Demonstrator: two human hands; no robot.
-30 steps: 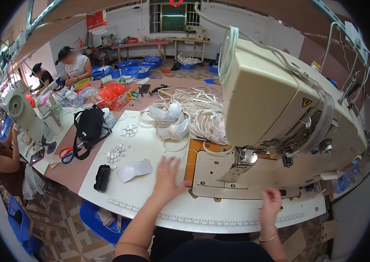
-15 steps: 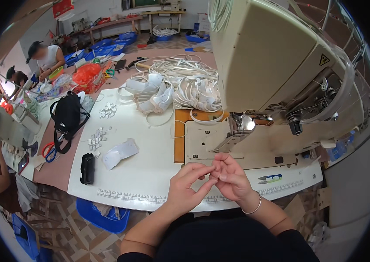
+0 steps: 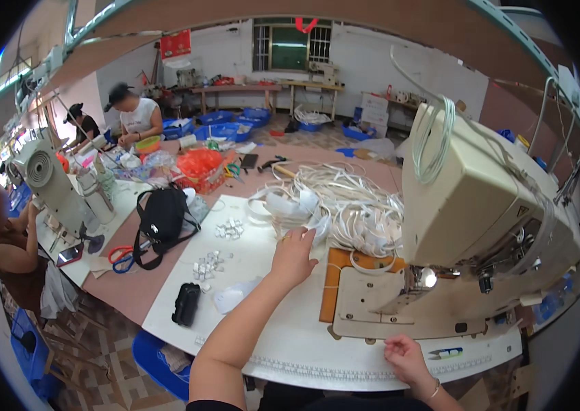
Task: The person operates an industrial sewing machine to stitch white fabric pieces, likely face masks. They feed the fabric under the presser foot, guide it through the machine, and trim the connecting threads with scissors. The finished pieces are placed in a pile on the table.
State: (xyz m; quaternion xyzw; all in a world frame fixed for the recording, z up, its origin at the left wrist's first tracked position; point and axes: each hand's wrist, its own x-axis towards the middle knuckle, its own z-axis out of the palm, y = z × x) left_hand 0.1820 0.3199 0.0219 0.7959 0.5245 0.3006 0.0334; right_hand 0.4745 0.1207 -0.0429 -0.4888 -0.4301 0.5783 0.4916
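A barred window [image 3: 288,46] sits in the white back wall [image 3: 372,65]. Wooden benches [image 3: 235,89] stand below. The floor [image 3: 108,356] has patterned tiles.
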